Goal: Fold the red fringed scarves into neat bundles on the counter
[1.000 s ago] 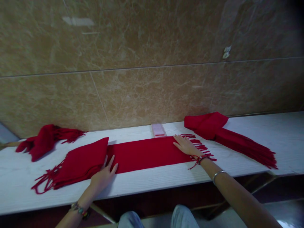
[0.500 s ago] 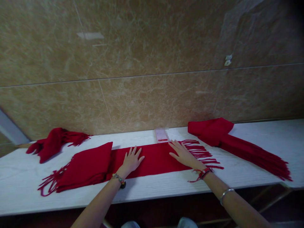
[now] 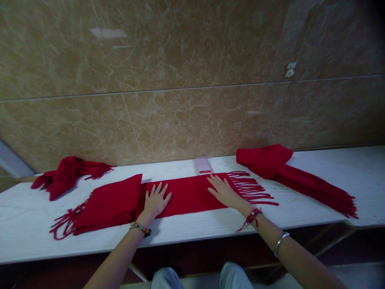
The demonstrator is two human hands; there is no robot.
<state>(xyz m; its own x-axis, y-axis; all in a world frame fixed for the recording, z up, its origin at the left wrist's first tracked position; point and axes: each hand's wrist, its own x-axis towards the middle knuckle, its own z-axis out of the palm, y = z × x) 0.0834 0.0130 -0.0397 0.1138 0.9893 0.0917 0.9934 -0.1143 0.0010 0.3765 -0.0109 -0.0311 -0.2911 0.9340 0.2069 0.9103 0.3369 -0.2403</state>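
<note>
Both spread wide: we're resting L hand [image 3: 156, 201] & R hand [image 3: 224, 192] on red scarf [image 3: 189, 194], folded layers [image 3: 110, 202] by L, fringe [image 3: 248, 188] nr R.

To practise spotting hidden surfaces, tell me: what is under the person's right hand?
The right hand rests on the flat stretch of a red scarf, visible beside it. The patch beneath is covered and cannot be seen.

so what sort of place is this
Indoors, perhaps a shop or workroom, though the view is too narrow to be sure. A long white wood-grain counter runs along a marble-patterned wall, with red fringed scarves laid out on it.
</note>
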